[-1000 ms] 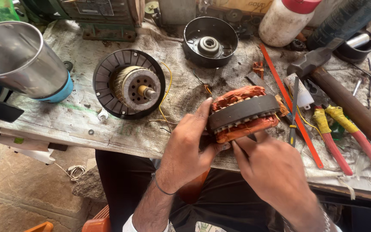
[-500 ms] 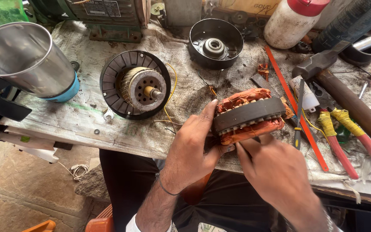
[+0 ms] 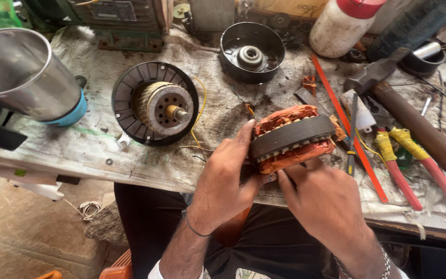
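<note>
A motor stator (image 3: pixel 291 137), a dark ring of steel laminations with orange-red copper windings on both sides, is held tilted just above the near edge of the workbench. My left hand (image 3: pixel 228 178) grips its left side, thumb up against the windings. Underneath and to the right, my right hand (image 3: pixel 326 199) has its fingers pressed against the lower windings. A rotor with a shaft sits in a black ribbed housing (image 3: pixel 156 103) to the left of my hands.
A steel jar on a blue base (image 3: pixel 24 77) stands at the left. A black end cover with a bearing (image 3: pixel 251 51) lies at the back. To the right lie a red strip (image 3: pixel 347 124), pliers with yellow and red handles (image 3: pixel 409 155), a hammer (image 3: pixel 414 119) and a white bottle (image 3: pixel 344 23).
The stator and both hands have stayed almost in place; my right fingers have shifted slightly along the lower windings. The view has moved a little.
</note>
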